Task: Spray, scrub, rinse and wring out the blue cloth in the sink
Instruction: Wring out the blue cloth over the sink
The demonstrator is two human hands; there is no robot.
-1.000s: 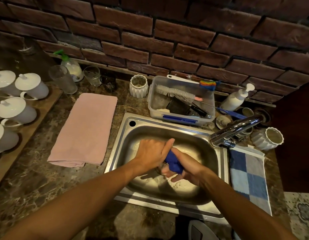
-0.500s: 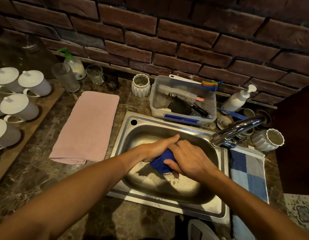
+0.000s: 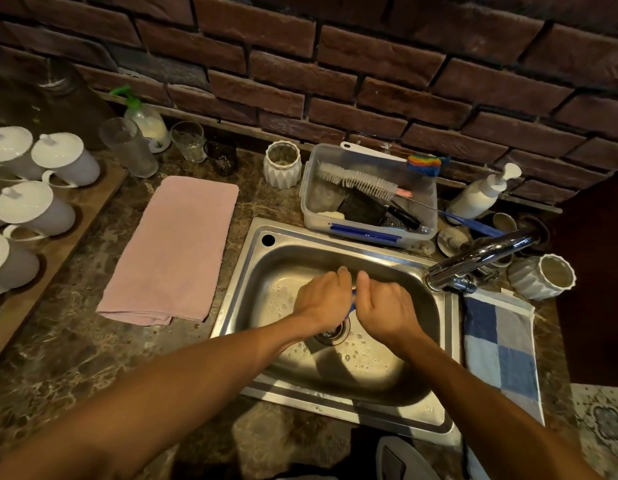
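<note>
Wringing, I judge — left hand [image 3: 324,299] and right hand [image 3: 383,306] fisted around the blue cloth [image 3: 351,304] mid-sink [image 3: 335,407], above the drain; next, a harder twist.

Open sink [image 3: 435,415] basin; faucet [image 3: 480,259] overhanging right rim, tub [image 3: 366,233] behind.

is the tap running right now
Off, as far as shows: no stream falls from the tap into the sink.

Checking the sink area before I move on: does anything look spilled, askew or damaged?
Nothing stands out. Both hands, left hand and right hand, squeeze the blue cloth over the sink; only droplets inside.
</note>
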